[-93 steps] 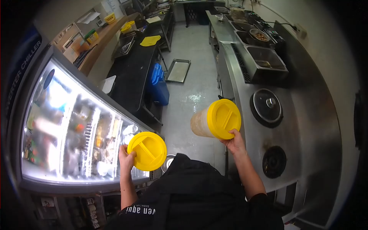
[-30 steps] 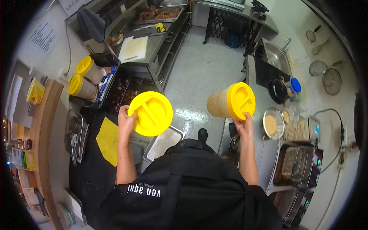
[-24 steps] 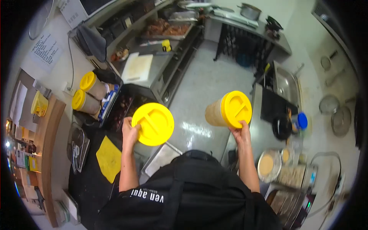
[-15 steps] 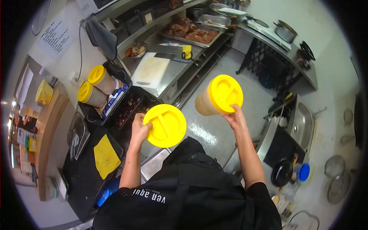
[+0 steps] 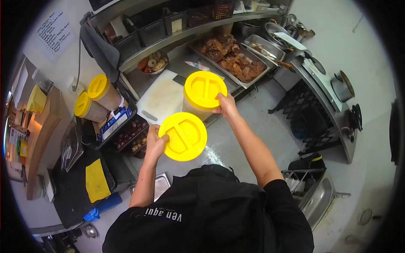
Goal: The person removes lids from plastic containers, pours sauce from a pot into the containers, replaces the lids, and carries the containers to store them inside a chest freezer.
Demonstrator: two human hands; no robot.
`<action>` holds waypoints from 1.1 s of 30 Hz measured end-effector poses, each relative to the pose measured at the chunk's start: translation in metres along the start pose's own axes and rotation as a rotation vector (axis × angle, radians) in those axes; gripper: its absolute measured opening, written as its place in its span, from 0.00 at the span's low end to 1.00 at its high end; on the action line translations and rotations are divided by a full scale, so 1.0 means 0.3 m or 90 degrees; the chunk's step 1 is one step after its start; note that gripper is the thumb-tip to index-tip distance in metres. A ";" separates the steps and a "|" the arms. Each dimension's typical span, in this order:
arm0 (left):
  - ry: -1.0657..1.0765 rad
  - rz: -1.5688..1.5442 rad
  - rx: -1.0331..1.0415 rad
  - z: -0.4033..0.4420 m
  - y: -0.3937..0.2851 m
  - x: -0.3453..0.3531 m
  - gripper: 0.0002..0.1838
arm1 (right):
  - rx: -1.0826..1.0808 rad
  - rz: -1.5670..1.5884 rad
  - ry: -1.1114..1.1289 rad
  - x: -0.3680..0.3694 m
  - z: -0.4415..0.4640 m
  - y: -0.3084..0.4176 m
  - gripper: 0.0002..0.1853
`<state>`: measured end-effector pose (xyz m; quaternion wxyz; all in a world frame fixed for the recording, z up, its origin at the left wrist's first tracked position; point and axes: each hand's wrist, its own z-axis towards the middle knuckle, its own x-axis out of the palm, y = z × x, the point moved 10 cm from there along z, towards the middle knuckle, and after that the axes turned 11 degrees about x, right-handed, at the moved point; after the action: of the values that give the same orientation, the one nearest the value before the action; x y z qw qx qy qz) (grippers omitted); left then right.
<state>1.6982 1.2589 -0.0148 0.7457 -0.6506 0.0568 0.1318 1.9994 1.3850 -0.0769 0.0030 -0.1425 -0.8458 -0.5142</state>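
My left hand (image 5: pixel 155 145) grips a round yellow lid (image 5: pixel 184 137) at its left edge, thumb on top. Whether a container sits under that lid is hidden. Closed on the right side of a tall container with a yellow lid (image 5: pixel 205 90), my right hand (image 5: pixel 225 106) holds it in the air, tilted, near the white cutting board (image 5: pixel 158 97). The two yellow lids are close together in view. Two more yellow-lidded containers (image 5: pixel 104 90) stand at the left in a dark crate (image 5: pixel 134 105).
A metal tray of cooked meat (image 5: pixel 234 57), a bowl of vegetables (image 5: pixel 152 63) and a knife (image 5: pixel 196 65) are on the steel counter. Dark bins line the shelf (image 5: pixel 168 29). A yellow cloth (image 5: pixel 97 181) lies left on a black surface; a sink (image 5: pixel 318 204) is at right.
My right hand has brought its container left and up in view, from over the floor to the cutting board's edge. My left hand stays nearly in place. The view has turned toward the counter.
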 end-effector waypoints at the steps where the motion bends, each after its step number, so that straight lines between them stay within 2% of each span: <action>1: -0.029 0.004 -0.006 0.044 0.024 0.015 0.17 | 0.007 -0.002 0.007 0.010 0.048 0.025 0.22; 4: -0.078 -0.041 -0.034 0.156 0.072 0.089 0.18 | -0.063 -0.189 -0.005 0.031 0.128 0.204 0.20; 5: -0.103 -0.040 -0.041 0.194 0.080 0.101 0.18 | -0.046 -0.271 -0.030 0.025 0.155 0.252 0.20; 10: -0.179 -0.029 -0.074 0.314 0.102 0.135 0.20 | -0.076 -0.337 0.015 0.065 0.366 0.368 0.21; 12: -0.215 -0.037 -0.098 0.362 0.135 0.132 0.20 | -0.103 -0.420 -0.018 0.061 0.445 0.417 0.21; 13: -0.239 0.065 -0.113 0.392 0.116 0.110 0.21 | -0.115 -0.427 0.025 0.078 0.512 0.444 0.22; 16: -0.246 0.161 -0.105 0.425 0.117 0.098 0.21 | -0.192 -0.457 0.041 0.091 0.588 0.478 0.22; 18: -0.269 0.178 -0.114 0.424 0.145 0.087 0.20 | -0.227 -0.460 0.069 0.100 0.613 0.486 0.22; 20: -0.261 0.111 -0.032 0.440 0.132 0.108 0.20 | -0.251 -0.469 0.097 0.107 0.628 0.485 0.23; 24: -0.246 0.156 -0.088 0.426 0.058 0.128 0.21 | -0.308 -0.517 0.145 0.107 0.650 0.456 0.25; 25: -0.254 0.161 -0.094 0.409 0.069 0.126 0.21 | -0.245 -0.509 0.161 0.087 0.634 0.452 0.31; 28: -0.228 0.151 -0.082 0.428 0.078 0.108 0.22 | -0.213 -0.545 0.140 -0.007 0.563 0.508 0.36; 29: -0.228 0.140 -0.079 0.427 0.078 0.094 0.22 | -0.268 -0.529 0.128 -0.045 0.511 0.538 0.32; 31: -0.231 0.129 -0.068 0.450 0.074 0.067 0.22 | -0.252 -0.600 0.176 -0.092 0.433 0.498 0.21; 33: -0.177 0.115 -0.072 0.461 0.085 0.075 0.22 | -0.325 -0.548 0.271 -0.093 0.404 0.346 0.13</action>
<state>1.7009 1.4010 -0.0244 0.6938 -0.6591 0.0038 0.2901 2.0687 1.5285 -0.0481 -0.0711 0.3278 -0.6568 -0.6753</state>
